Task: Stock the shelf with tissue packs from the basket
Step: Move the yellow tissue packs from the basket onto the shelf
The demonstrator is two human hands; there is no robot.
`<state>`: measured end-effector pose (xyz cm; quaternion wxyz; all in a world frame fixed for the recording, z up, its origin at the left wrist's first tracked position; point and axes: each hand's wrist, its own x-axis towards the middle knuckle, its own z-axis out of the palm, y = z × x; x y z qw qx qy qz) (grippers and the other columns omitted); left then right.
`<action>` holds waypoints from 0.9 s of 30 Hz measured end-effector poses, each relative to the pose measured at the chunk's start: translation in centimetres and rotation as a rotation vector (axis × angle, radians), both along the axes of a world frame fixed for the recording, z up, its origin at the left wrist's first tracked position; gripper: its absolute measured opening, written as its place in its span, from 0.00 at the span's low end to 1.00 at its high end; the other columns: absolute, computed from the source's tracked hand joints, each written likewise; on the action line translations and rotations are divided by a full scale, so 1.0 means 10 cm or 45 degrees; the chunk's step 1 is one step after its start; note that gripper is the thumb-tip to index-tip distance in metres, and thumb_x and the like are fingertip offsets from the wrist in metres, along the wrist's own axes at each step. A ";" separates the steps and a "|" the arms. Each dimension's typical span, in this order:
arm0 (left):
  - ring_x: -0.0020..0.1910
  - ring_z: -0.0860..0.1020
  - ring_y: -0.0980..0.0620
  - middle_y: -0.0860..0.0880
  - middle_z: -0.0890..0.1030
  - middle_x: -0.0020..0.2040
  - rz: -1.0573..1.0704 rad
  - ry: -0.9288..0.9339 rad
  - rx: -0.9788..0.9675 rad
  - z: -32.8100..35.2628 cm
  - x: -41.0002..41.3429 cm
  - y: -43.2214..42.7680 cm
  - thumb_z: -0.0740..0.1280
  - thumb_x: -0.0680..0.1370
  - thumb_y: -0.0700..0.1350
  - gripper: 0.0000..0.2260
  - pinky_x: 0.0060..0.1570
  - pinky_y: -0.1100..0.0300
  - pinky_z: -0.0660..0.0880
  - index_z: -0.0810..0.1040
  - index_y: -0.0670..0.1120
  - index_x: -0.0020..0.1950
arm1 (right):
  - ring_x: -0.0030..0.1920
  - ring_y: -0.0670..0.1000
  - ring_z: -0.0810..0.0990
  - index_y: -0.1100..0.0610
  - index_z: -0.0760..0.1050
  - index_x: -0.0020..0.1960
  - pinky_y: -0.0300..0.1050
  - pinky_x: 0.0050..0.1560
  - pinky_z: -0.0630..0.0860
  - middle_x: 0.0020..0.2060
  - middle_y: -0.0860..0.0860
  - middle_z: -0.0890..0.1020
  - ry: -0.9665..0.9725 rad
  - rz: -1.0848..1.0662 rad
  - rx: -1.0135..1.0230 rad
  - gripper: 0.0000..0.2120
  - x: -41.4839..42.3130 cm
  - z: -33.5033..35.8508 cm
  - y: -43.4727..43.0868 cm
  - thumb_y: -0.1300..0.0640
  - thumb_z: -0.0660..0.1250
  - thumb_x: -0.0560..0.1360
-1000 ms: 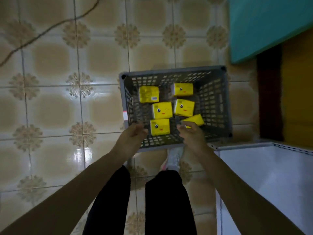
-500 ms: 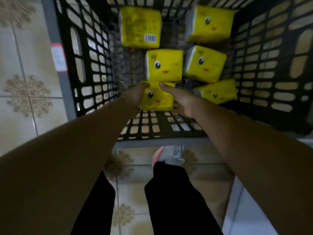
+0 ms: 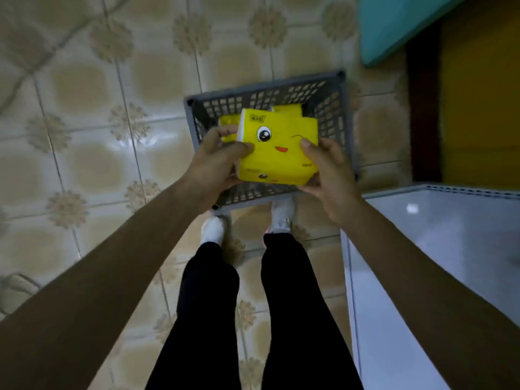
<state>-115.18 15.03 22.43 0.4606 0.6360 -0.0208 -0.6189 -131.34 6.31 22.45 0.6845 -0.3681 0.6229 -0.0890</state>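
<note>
We hold a yellow tissue pack (image 3: 278, 147) between both hands, above the grey basket (image 3: 264, 87) that stands on the tiled floor (image 3: 84, 164) in front of our feet. Our left hand (image 3: 216, 161) grips its left edge, thumb on the printed face and fingers curled underneath; our right hand (image 3: 329, 175) clasps the right edge the same way. We judge that the two-sided hold keeps the soft wrapper level and stops it sagging or slipping. A small second face shows on the front edge, so another pack may lie under the first, though we cannot be sure. If so, the grip from both sides would also keep the pair together.

More yellow packs (image 3: 287, 109) remain in the basket behind the one we hold, so the stocking is far from done. The white surface (image 3: 436, 249) at our right looks like the shelf, and the pack is well apart from it. The next move probably calls for a turn to the right.
</note>
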 end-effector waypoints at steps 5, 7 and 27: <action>0.48 0.81 0.57 0.57 0.80 0.54 -0.219 -0.111 -0.443 1.65 -0.08 0.28 0.65 0.77 0.45 0.13 0.39 0.63 0.78 0.72 0.56 0.60 | 0.56 0.55 0.81 0.44 0.67 0.69 0.57 0.48 0.81 0.62 0.48 0.78 -0.306 -0.178 -0.222 0.28 -0.07 1.64 0.60 0.46 0.70 0.71; 0.56 0.80 0.55 0.56 0.79 0.60 -0.362 -0.182 -0.630 2.12 -0.20 0.43 0.70 0.73 0.46 0.24 0.47 0.59 0.79 0.68 0.56 0.67 | 0.56 0.51 0.81 0.45 0.63 0.73 0.53 0.50 0.81 0.61 0.46 0.79 -0.357 -0.225 -0.402 0.33 -0.14 2.12 0.91 0.46 0.70 0.71; 0.59 0.77 0.58 0.56 0.76 0.63 -1.386 -0.508 -1.538 3.79 -3.09 1.89 0.75 0.62 0.59 0.33 0.53 0.56 0.79 0.69 0.60 0.65 | 0.61 0.50 0.77 0.43 0.70 0.67 0.50 0.51 0.81 0.64 0.45 0.74 0.490 -1.090 -1.590 0.28 -2.89 3.74 4.03 0.50 0.73 0.69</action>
